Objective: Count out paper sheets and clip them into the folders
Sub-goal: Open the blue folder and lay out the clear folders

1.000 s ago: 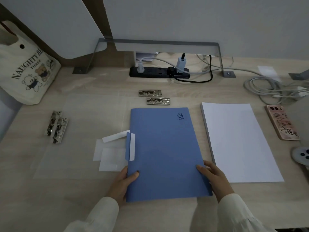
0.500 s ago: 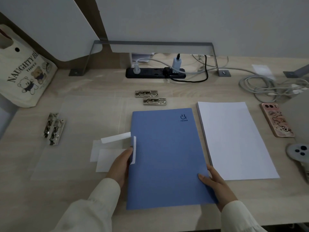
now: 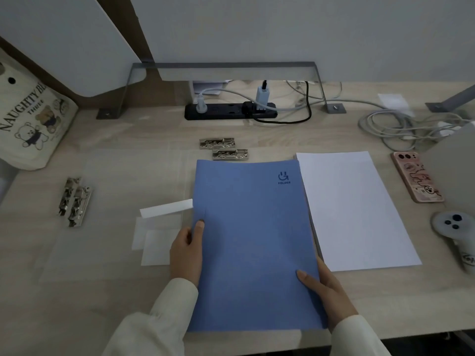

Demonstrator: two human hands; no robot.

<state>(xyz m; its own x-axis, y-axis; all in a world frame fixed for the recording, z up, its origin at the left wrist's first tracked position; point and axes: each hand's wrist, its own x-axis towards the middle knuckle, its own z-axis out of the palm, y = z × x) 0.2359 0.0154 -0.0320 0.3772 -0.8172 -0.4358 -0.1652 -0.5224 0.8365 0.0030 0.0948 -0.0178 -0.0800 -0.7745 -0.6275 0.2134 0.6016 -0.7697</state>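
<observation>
A closed blue folder lies flat in front of me on the wooden desk. My left hand grips its left spine edge, thumb on the cover. My right hand holds its lower right edge, thumb on top. To the right of the folder sits a stack of white paper sheets. Two metal clips lie just beyond the folder's top edge. Two more metal clips lie at the far left.
Small white slips lie left of the folder on a clear sheet. A power strip and cables run along the back. A phone and a white controller sit at the right, a tote bag at the left.
My left hand slid up the folder's left edge and pressed the white spine tab flat, so it no longer shows. The view shifted slightly; my right hand stays at the lower right edge.
</observation>
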